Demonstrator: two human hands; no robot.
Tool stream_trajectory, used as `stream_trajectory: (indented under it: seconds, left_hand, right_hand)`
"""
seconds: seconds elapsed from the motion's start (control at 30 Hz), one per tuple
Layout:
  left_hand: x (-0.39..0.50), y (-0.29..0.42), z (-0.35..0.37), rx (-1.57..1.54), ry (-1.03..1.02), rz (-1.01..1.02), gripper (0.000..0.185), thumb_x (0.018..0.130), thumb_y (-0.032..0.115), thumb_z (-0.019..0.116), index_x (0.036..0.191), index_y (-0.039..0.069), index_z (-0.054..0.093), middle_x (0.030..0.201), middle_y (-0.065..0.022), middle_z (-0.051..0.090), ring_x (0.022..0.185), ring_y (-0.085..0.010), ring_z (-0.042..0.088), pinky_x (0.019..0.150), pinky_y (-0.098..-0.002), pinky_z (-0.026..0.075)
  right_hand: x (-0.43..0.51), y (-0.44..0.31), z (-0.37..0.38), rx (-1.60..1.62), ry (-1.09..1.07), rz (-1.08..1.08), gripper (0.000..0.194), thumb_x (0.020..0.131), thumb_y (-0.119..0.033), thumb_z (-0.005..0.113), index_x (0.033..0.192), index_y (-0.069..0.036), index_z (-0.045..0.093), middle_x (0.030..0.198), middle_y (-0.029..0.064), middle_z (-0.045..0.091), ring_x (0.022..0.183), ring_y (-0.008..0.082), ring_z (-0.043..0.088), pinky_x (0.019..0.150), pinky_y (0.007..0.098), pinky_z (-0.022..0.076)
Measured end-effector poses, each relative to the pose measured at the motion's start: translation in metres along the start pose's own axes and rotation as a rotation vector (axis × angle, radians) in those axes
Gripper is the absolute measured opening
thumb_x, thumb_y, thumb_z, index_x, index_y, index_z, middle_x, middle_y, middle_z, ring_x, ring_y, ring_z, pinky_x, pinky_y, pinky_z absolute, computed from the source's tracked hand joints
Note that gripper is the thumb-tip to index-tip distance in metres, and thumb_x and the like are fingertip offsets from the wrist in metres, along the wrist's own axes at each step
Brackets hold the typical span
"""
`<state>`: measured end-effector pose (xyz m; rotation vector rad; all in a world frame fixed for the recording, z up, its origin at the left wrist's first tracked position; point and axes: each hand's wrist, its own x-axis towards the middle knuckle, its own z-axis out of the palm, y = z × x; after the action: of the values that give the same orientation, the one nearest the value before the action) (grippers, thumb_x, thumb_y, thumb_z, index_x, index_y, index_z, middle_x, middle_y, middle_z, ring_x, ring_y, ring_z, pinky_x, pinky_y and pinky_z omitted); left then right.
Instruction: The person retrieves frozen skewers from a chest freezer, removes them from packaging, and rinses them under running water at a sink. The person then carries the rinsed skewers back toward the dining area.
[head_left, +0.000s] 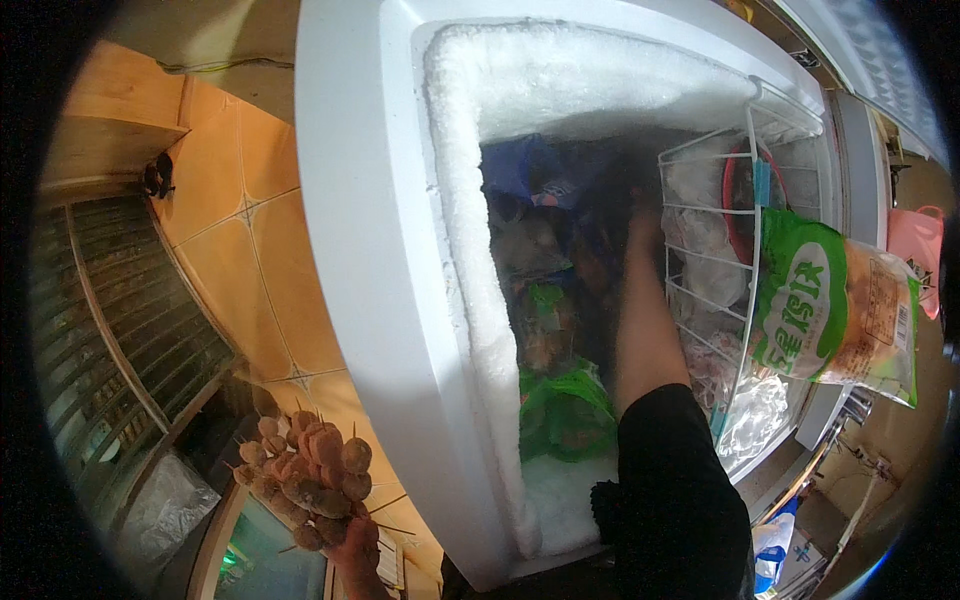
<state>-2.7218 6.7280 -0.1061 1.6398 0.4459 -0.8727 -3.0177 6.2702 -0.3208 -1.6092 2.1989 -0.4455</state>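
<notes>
My left hand (358, 551) is closed around the sticks of a bunch of skewered round brown balls (319, 472), held outside the chest freezer (341, 195). My right arm reaches deep into the frost-lined freezer. In the dark there, my right hand (641, 201) is barely visible; its fingers and anything in them are hidden in shadow. Close to it lie blue plastic bags (525, 161) in the freezer's depths. Nearer to me, a green plastic bag (566, 412) rests beside my forearm.
A white wire basket (748, 285) holding clear bags hangs inside on the right. A green printed food packet (840, 307) lies over its edge. Thick frost (480, 330) coats the freezer wall. Orange tiles (277, 277) and a slatted rack (127, 322) are at left.
</notes>
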Motion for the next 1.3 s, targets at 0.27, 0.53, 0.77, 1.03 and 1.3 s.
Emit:
stream_trajectory:
  seconds: [0.27,0.53,0.77,1.03,1.3]
  left_hand:
    - [-0.017,0.009,0.004,-0.06,-0.144,-0.108,0.054,0.071,-0.003,0.065,0.119,0.009,0.043,0.11,-0.004,0.049,0.087,-0.01,0.049,0.053,-0.0197,0.042]
    - [-0.03,0.015,0.022,-0.029,-0.076,-0.1,0.044,0.075,-0.005,0.061,0.113,0.005,0.042,0.088,-0.0084,0.054,0.05,-0.0084,0.042,0.038,-0.0208,0.031]
    - [-0.066,0.056,0.036,-0.088,-0.216,0.03,0.042,0.075,-0.007,0.061,0.111,0.006,0.044,0.09,-0.0071,0.054,0.054,-0.0087,0.045,0.042,-0.0219,0.034]
    - [-0.115,0.114,0.048,-0.024,-0.511,0.144,0.03,0.077,-0.005,0.059,0.103,0.005,0.048,0.085,-0.0069,0.055,0.051,-0.0079,0.041,0.041,-0.021,0.031]
    - [-0.154,0.129,0.08,-0.079,-0.736,0.193,0.03,0.078,-0.005,0.056,0.105,0.003,0.044,0.087,-0.0097,0.053,0.051,-0.0081,0.04,0.043,-0.0212,0.031]
  right_hand:
    - [-0.006,0.043,0.035,-0.147,-0.067,-0.086,0.059,0.085,-0.038,0.053,0.128,-0.001,0.041,0.124,0.019,0.049,0.114,0.0327,0.047,0.097,0.0398,0.0355]
    - [-0.119,-0.012,0.019,0.858,-0.474,0.593,0.067,0.091,-0.046,0.035,0.138,0.001,0.021,0.14,0.0209,0.029,0.128,0.0325,0.029,0.104,0.0357,0.0229]
    - [-0.169,-0.077,-0.088,-0.081,-0.653,0.117,0.049,0.087,-0.033,0.051,0.12,0.001,0.038,0.114,0.0246,0.053,0.106,0.0407,0.051,0.09,0.0459,0.0402]
    - [-0.224,-0.156,-0.245,-0.225,-0.734,-0.334,0.033,0.08,-0.022,0.061,0.098,0.002,0.046,0.092,0.0235,0.058,0.088,0.0407,0.057,0.075,0.045,0.046]
    - [-0.283,-0.087,-0.125,-0.193,-0.897,-0.259,0.032,0.084,-0.015,0.048,0.112,0.002,0.049,0.11,0.0265,0.055,0.098,0.038,0.057,0.081,0.0444,0.047]
